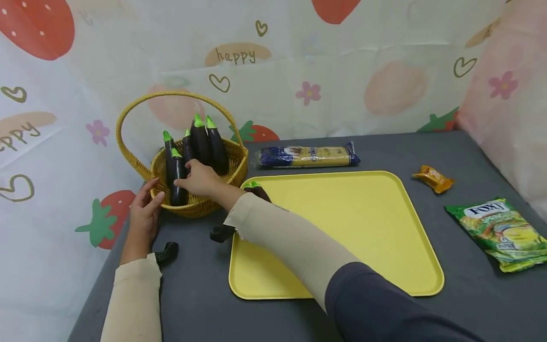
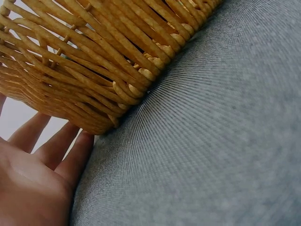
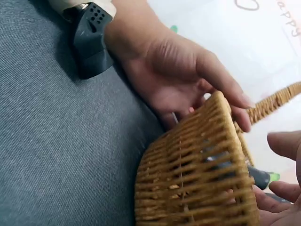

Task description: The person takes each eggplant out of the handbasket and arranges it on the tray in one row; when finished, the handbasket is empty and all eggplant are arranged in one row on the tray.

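Observation:
A yellow wicker basket [image 1: 201, 207] with a tall handle stands at the back left, holding several dark eggplants [image 1: 219, 154] with green tops. My left hand [image 1: 145, 213] rests its fingers against the basket's left side, thumb near the rim. In the left wrist view, extended fingers [image 2: 59, 143] touch the outer weave. Reaching over the basket, my right hand [image 1: 204, 179] has its thumb at the front eggplant [image 1: 178, 178]. The right wrist view shows a gap between that hand's thumb [image 3: 284, 143] and fingers. On the tray, more eggplant [image 1: 258, 191] peeks out behind my right forearm.
A yellow tray [image 1: 342, 228] lies right of the basket, partly under my right arm. Behind it is a long packet of pasta [image 1: 309, 156]. To the right are a small orange-wrapped snack [image 1: 433, 179] and a green candy bag [image 1: 502, 235]. A printed cloth [image 1: 342, 95] hangs behind.

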### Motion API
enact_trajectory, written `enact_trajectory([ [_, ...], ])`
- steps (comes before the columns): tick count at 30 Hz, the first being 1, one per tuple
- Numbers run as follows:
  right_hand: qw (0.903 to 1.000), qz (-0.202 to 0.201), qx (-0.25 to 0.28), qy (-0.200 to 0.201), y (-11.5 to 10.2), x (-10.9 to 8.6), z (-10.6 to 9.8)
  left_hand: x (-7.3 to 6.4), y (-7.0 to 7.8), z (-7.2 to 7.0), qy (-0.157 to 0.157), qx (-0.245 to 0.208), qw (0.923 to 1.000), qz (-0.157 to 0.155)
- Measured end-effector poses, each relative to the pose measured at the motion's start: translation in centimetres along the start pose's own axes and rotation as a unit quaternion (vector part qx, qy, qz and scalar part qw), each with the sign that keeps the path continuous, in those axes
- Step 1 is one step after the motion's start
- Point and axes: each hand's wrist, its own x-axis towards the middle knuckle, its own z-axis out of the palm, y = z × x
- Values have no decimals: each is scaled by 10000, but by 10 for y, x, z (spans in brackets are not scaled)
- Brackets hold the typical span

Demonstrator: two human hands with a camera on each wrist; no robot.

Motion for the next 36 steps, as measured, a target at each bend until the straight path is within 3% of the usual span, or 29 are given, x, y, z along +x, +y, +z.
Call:
enact_trajectory([
  [6, 9993, 219, -308, -83, -8, 14, 19, -1, -2, -5, -26, 66, 10000, -48],
  [13, 9965, 433, -716, 23, -12, 17, 31, -4, 0, -2, 4, 91, 9999, -85],
  [22, 9980, 469, -256, -344, -13, 21, 33, -1, 2, -4, 25, 142, 9998, -130],
  [30, 9973, 395, -358, -500, -12, 22, 32, -2, 1, -2, -42, 159, 9998, 95],
  [36, 9996, 81, 105, -257, -9, 20, 29, -2, 1, -5, 46, 293, 9995, 104],
])
